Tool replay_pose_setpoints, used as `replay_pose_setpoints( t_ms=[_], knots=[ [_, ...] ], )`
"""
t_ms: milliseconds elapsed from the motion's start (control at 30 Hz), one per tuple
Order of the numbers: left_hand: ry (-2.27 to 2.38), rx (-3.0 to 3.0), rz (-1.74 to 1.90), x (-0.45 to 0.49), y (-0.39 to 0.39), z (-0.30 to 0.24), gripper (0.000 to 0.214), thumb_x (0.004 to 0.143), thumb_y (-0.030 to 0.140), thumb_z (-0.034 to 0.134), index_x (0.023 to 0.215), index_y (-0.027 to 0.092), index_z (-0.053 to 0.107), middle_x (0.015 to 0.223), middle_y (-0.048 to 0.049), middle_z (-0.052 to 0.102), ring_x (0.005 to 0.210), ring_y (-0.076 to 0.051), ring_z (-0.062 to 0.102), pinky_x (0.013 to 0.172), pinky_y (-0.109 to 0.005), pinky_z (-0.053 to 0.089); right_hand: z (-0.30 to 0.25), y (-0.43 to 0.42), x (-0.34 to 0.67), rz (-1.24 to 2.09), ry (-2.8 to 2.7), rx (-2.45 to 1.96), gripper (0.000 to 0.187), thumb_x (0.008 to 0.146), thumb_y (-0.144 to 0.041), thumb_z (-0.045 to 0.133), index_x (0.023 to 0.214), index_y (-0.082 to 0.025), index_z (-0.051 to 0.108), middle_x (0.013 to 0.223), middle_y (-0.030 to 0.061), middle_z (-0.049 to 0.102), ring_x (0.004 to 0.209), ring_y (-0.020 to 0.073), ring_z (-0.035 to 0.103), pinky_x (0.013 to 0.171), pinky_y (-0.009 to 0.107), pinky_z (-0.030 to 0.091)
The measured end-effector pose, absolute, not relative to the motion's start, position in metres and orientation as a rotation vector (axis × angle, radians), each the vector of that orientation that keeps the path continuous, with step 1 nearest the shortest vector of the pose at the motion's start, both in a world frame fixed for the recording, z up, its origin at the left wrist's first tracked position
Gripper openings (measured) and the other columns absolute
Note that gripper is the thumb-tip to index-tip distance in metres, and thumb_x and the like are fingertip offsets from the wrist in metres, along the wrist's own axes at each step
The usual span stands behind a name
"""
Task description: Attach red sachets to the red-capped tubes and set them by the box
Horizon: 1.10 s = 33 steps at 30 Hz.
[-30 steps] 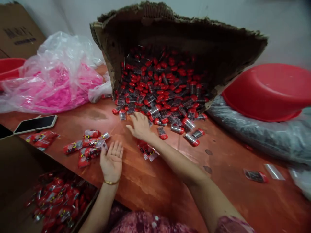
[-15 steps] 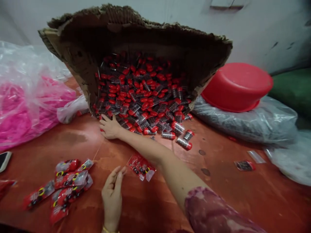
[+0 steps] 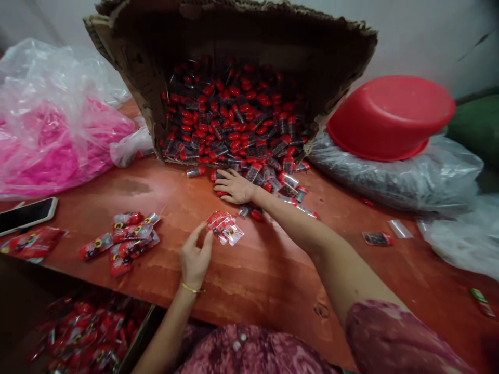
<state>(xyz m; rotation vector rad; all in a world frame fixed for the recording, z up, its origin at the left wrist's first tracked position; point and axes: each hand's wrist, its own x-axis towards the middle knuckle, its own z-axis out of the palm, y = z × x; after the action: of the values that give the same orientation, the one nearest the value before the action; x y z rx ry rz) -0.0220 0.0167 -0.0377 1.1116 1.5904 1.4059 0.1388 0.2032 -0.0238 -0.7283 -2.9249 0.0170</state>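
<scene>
My right hand (image 3: 236,188) lies palm down with fingers spread at the front of a heap of small clear bottles with red caps (image 3: 234,122). It touches a few of them; part of one red cap shows under the palm. The heap spills from a torn cardboard box (image 3: 136,67) lying on its side. My left hand (image 3: 197,254) is half curled, thumb and forefinger apart, by the left edge of a few fanned red printed packets (image 3: 225,227) lying flat. Whether the fingertips touch them is unclear. Filled red packets (image 3: 134,234) lie in a pile to the left.
A phone (image 3: 29,215) and another red packet (image 3: 35,241) are at far left, beside a bag of pink material (image 3: 58,140). Below the table edge sits a carton of filled packets (image 3: 89,332). At right, a red basin (image 3: 393,117) rests upside down on a plastic sack (image 3: 401,179).
My right hand has moved from the box's left front corner rightward along the heap, and loose bottles there have shifted. My left hand has come closer to the flat packets. The view has tilted down.
</scene>
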Motion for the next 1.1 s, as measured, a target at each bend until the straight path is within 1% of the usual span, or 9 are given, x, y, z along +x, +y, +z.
replay_pose_setpoints(
  t_ms=[100,167,300,400,533,667,800,933,1100],
  knots=[
    [1.572,1.574,1.272,-0.006,0.017,-0.032,0.038,0.072,0.032,0.067,0.109,0.024,0.064,0.131,-0.0096,0.054,0.127,-0.027,0.043,0.109,-0.041,0.024,-0.025,0.191,0.155,0.013,-2.923,-0.692,0.039,0.088,-0.034,0.042,0.12,-0.016,0.055,0.128,0.0121,0.054,0.135,0.0326,0.023,0.105,0.053,0.015],
    [1.588,1.846,1.091,0.001,0.02,-0.033,0.042,0.075,0.034,0.064,0.115,0.024,0.061,0.137,-0.0109,0.048,0.133,-0.03,0.034,0.11,-0.047,0.019,-0.027,0.183,0.164,0.005,-2.918,-0.667,0.039,0.088,-0.034,0.043,0.119,-0.015,0.057,0.127,0.0122,0.055,0.134,0.0324,0.025,0.105,0.054,0.015],
    [1.706,2.206,0.615,0.001,0.023,-0.042,0.041,0.084,0.035,0.05,0.12,0.018,0.057,0.137,-0.0127,0.048,0.132,-0.033,0.033,0.107,-0.054,0.023,-0.034,0.168,0.185,-0.018,-2.873,-0.674,0.04,0.086,-0.037,0.046,0.118,-0.016,0.058,0.125,0.0125,0.057,0.133,0.0342,0.028,0.105,0.057,0.016],
    [1.788,2.301,0.464,-0.005,0.017,-0.047,0.043,0.088,0.038,0.042,0.124,0.019,0.054,0.139,-0.0115,0.046,0.132,-0.032,0.034,0.105,-0.055,0.025,-0.036,0.154,0.203,-0.022,-2.858,-0.729,0.043,0.086,-0.04,0.047,0.12,-0.017,0.057,0.127,0.0117,0.056,0.133,0.0347,0.028,0.106,0.058,0.017],
    [1.82,2.335,0.427,-0.011,0.006,-0.048,0.045,0.089,0.039,0.039,0.126,0.019,0.053,0.139,-0.0118,0.045,0.132,-0.032,0.034,0.105,-0.054,0.026,-0.033,0.126,0.22,-0.038,-2.85,-0.833,0.044,0.087,-0.04,0.048,0.123,-0.016,0.056,0.132,0.0115,0.053,0.133,0.0353,0.029,0.107,0.058,0.017],
    [1.861,2.292,0.422,-0.01,0.005,-0.046,0.039,0.089,0.033,0.04,0.121,0.02,0.058,0.137,-0.011,0.048,0.13,-0.032,0.037,0.105,-0.053,0.027,-0.03,0.089,0.219,-0.072,-2.699,-1.033,0.042,0.088,-0.037,0.045,0.121,-0.013,0.056,0.134,0.0153,0.05,0.133,0.0333,0.031,0.106,0.056,0.024],
    [1.891,2.219,0.474,-0.01,0.008,-0.043,0.032,0.087,0.03,0.044,0.108,0.023,0.067,0.132,-0.0094,0.054,0.128,-0.032,0.039,0.103,-0.052,0.028,-0.035,0.05,0.203,-0.05,-2.526,-1.113,0.031,0.089,-0.03,0.044,0.108,-0.013,0.062,0.128,0.015,0.055,0.131,0.0302,0.036,0.106,0.052,0.027],
    [1.902,2.184,0.549,-0.009,0.008,-0.043,0.026,0.084,0.031,0.049,0.097,0.026,0.071,0.126,-0.0083,0.058,0.125,-0.033,0.043,0.101,-0.055,0.03,-0.044,0.021,0.185,0.036,-2.376,-1.127,0.025,0.088,-0.027,0.045,0.099,-0.015,0.064,0.123,0.0137,0.058,0.13,0.0275,0.038,0.105,0.049,0.031],
    [1.888,2.167,0.697,-0.008,0.009,-0.048,0.023,0.083,0.03,0.051,0.09,0.024,0.072,0.124,-0.0085,0.06,0.124,-0.033,0.045,0.101,-0.056,0.031,-0.048,0.001,0.173,0.096,-2.261,-1.174,0.02,0.086,-0.023,0.048,0.095,-0.017,0.065,0.118,0.0117,0.062,0.127,0.0288,0.043,0.103,0.051,0.032]
  ],
)
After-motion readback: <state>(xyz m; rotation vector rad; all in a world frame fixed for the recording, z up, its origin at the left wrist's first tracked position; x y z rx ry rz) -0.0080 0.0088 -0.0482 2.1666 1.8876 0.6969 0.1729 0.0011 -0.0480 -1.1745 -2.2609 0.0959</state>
